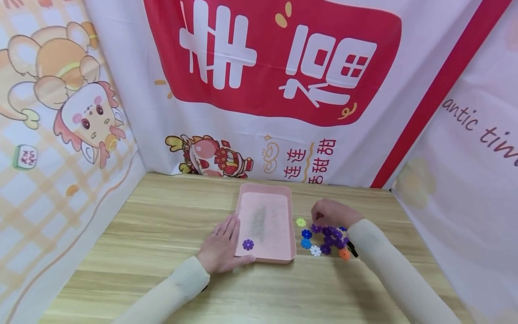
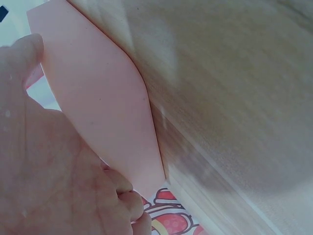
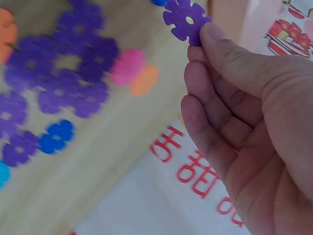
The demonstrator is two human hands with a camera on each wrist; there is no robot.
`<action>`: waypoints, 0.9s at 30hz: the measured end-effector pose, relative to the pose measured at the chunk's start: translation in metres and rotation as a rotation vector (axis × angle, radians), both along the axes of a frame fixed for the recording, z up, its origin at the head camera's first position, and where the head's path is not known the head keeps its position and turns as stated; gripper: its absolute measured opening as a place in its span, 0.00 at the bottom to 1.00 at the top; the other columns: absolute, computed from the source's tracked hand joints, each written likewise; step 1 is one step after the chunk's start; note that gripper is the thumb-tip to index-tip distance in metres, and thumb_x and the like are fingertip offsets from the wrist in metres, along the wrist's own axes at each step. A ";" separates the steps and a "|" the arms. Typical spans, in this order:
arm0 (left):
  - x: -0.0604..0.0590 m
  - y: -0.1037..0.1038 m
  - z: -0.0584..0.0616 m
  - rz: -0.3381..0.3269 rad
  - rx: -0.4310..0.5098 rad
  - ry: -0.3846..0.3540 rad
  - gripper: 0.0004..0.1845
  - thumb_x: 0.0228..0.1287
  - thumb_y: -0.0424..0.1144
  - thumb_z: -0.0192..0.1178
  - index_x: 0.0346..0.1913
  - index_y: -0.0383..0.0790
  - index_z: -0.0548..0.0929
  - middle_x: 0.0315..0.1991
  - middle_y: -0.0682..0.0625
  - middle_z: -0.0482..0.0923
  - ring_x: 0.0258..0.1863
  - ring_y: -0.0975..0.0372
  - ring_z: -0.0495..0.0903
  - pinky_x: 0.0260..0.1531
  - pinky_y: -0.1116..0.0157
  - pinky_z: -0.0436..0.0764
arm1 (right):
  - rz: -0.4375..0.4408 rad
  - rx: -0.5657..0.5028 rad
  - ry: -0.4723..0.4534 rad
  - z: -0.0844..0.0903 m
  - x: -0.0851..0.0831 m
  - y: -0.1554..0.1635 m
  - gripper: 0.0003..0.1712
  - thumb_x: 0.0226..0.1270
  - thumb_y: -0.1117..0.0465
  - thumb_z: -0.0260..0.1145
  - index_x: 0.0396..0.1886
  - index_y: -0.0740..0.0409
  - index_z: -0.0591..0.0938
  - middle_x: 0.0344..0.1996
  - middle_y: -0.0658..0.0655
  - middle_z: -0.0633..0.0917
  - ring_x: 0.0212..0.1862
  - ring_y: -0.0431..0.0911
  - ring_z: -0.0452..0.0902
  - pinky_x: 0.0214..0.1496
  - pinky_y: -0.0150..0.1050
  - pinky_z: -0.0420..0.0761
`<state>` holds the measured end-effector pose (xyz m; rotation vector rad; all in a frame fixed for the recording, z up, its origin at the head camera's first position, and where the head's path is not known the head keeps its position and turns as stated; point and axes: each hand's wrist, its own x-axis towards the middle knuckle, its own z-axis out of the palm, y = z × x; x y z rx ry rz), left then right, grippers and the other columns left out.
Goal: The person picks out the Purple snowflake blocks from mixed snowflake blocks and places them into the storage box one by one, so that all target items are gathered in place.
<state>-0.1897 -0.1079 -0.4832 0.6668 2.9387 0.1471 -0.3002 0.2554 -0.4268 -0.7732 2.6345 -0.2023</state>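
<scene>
The right hand pinches a small purple flower-shaped plastic disc by its notched rim between thumb and forefinger, above the loose pile of like discs near the desk's right edge. It looks light, stiff and smooth, best taken edgewise. The left hand, fingers straight and together, rests against the shallow pink plastic tray, which holds one purple disc.

Soft, even light fills the head view, with only faint shadows beside the tray on the worktop; its edges bow slightly. Both wrist views are washed and blurred: the purple pieces smear, perhaps from motion, while the fingers stay sharper.
</scene>
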 end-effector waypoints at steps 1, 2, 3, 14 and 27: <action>0.000 -0.001 0.001 0.001 -0.003 0.003 0.65 0.65 0.82 0.48 0.83 0.28 0.53 0.86 0.35 0.48 0.86 0.43 0.50 0.85 0.47 0.58 | 0.001 -0.001 0.001 0.005 -0.002 -0.003 0.06 0.73 0.64 0.72 0.35 0.48 0.89 0.31 0.45 0.88 0.33 0.38 0.80 0.43 0.35 0.87; -0.001 -0.001 0.001 0.002 -0.007 0.003 0.65 0.65 0.82 0.48 0.83 0.28 0.53 0.86 0.35 0.48 0.86 0.43 0.50 0.85 0.47 0.58 | 0.002 -0.003 -0.002 0.010 -0.005 -0.006 0.06 0.73 0.64 0.71 0.35 0.49 0.89 0.32 0.46 0.88 0.34 0.39 0.80 0.43 0.36 0.87; -0.001 -0.002 0.001 0.002 -0.008 0.003 0.65 0.65 0.82 0.48 0.83 0.28 0.53 0.86 0.35 0.48 0.86 0.43 0.50 0.85 0.47 0.58 | 0.002 -0.003 -0.003 0.015 -0.007 -0.010 0.07 0.74 0.65 0.70 0.35 0.49 0.89 0.32 0.47 0.88 0.34 0.39 0.80 0.43 0.35 0.86; -0.001 -0.005 0.003 0.005 -0.012 -0.007 0.65 0.65 0.83 0.48 0.83 0.29 0.53 0.86 0.35 0.48 0.86 0.43 0.50 0.85 0.46 0.58 | 0.006 0.035 0.013 0.033 -0.015 -0.076 0.08 0.78 0.61 0.67 0.34 0.51 0.85 0.31 0.49 0.86 0.32 0.42 0.78 0.40 0.36 0.82; 0.001 -0.002 0.002 -0.003 -0.003 0.011 0.65 0.65 0.82 0.49 0.83 0.28 0.54 0.86 0.34 0.48 0.86 0.43 0.51 0.84 0.46 0.59 | 0.140 0.036 0.073 0.006 -0.016 -0.163 0.08 0.77 0.59 0.68 0.34 0.46 0.87 0.30 0.42 0.85 0.35 0.38 0.78 0.42 0.31 0.81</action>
